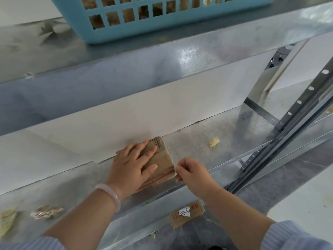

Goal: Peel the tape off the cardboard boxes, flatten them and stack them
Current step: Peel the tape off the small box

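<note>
Head view, left hand [134,165] flat, fingers straight, pressing the cardboard box [163,159] onto the metal shelf [198,134], right hand [193,175] pinching a tape strip [175,170] at the box's right corner, blue basket [144,27] up above.

Left hand [132,164] flat, fingers straight; right hand [193,175] pinches tape [175,171]

— Brown cardboard box [164,162], red stripes along its near edge. Beyond the box?
— Light blue basket [162,18], grid of square holes. Nearer than the box, pale pink bangle [111,192], blue-and-white striped sleeves [297,235].
</note>
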Available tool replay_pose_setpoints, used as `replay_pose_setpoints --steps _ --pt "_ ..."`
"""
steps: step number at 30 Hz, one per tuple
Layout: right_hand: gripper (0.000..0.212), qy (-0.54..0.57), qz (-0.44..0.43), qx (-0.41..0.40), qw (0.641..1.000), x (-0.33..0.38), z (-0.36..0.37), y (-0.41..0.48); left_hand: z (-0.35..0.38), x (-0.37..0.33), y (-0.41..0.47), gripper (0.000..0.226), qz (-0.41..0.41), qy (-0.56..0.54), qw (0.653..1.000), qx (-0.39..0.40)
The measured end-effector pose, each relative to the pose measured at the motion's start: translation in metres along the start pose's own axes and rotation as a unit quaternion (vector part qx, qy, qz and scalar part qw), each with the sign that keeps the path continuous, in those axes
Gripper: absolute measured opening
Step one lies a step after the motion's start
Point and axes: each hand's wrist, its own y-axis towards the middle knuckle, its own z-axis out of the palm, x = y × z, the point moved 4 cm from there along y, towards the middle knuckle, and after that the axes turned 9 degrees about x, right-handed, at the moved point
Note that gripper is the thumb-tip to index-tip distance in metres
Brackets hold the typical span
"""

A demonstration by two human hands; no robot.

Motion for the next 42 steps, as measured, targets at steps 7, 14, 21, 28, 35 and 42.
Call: replay_pose_setpoints --steps 7,14,21,28,35,42 --pt "0.019 0.209 0.065 0.069 0.973 0.004 0.000 0.002 0.002 0.001 0.001 0.062 0.001 -0.013 1.000 0.009" --pt "0.023 0.340 0.035 0.093 0.935 0.018 -0.015 0.008 0.003 0.003 0.001 0.065 0.006 -0.021 1.000 0.015" --pt "0.009 0.130 -0.022 -0.093 0.987 0.036 -0.052 0.022 0.003 0.004 0.001 0.061 0.013 -0.033 0.999 0.002" --pt "0.016 -0.056 -0.072 -0.006 0.996 0.031 -0.028 0.016 0.001 0.005 0.002 0.060 0.025 -0.037 0.999 0.002" --pt "0.016 -0.195 -0.130 -0.117 0.965 0.052 -0.026 0.024 0.002 0.007 -0.001 0.063 0.050 -0.048 0.997 0.026" --pt "0.007 -0.192 -0.200 -0.167 0.946 0.046 -0.004 0.013 0.000 0.008 -0.002 0.060 0.066 -0.047 0.997 0.018"
